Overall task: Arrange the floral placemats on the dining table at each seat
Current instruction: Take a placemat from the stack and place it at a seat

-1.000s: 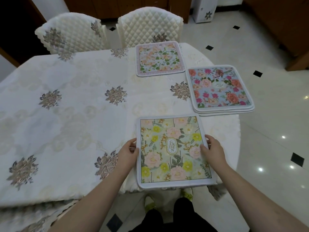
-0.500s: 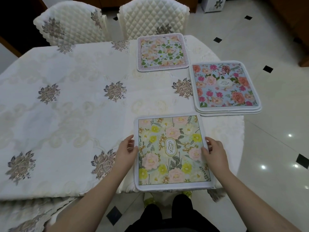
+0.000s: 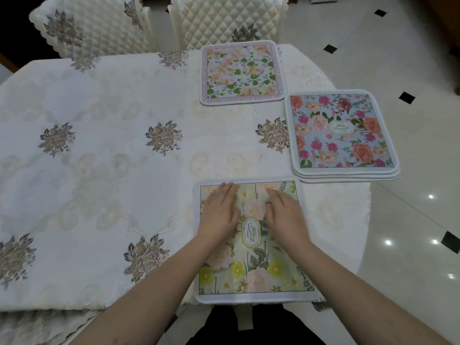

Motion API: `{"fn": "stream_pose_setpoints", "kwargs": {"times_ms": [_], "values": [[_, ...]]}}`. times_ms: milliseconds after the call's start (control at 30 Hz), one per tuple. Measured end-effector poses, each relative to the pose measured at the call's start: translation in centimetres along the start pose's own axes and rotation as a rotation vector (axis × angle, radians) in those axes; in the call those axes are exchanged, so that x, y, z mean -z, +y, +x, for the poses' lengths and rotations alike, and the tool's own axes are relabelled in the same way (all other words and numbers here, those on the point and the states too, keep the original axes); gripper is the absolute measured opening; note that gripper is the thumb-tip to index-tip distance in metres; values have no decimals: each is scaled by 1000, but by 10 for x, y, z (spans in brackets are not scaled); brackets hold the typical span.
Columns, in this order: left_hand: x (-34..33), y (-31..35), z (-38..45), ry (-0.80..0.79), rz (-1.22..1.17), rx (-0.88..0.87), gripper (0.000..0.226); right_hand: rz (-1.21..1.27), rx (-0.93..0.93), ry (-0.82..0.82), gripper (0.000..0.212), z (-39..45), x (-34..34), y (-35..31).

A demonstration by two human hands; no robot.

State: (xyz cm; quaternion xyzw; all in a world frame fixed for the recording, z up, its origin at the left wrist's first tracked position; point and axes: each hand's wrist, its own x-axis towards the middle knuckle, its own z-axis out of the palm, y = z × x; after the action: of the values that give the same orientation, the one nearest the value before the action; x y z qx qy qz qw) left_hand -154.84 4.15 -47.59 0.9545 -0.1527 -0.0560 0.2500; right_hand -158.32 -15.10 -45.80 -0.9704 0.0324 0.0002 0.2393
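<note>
Head view, one seat being dressed. Both hands lie flat, palms down, on the near placemat (the one with the oval "GARDEN" label), which sits at the table's near edge directly in front of the person. The left hand covers the mat's far-left quarter; the right hand covers its far-right quarter. The fingers of both are extended and held together, pointing away from the body, pressing on the fabric and pinching nothing.

The near hem of this mat appears to overhang the edge of the table slightly, with its long axis running away from the person. It looks seated rather than carried, so this seat is judged nearly finished.

The relation that governs the coming move: the stack of placemats (at least three layers show at its near hem) lies ahead and to the right, well apart from both hands but on the right hand's side, so that hand is the nearer one to draw the next mat. A pale pink placemat lies flat at the far edge, in front of a quilted chair. The second chair, far left, has no mat before it, and the table's left stretch shows none either.
</note>
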Motion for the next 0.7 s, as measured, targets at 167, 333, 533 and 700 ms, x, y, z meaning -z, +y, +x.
{"fn": "stream_pose_setpoints", "kwargs": {"times_ms": [167,333,533,700], "values": [[-24,-12,17,-123,261,-136,58,-205,101,-146,60,18,-49,-23],[-28,-13,17,-163,306,-129,60,-328,105,-197,61,22,-58,-22],[-26,-13,18,-212,328,-98,62,-331,77,-235,60,24,-56,-19],[-24,-15,17,-215,305,-84,68,-307,93,-214,61,25,-45,-6]]}}
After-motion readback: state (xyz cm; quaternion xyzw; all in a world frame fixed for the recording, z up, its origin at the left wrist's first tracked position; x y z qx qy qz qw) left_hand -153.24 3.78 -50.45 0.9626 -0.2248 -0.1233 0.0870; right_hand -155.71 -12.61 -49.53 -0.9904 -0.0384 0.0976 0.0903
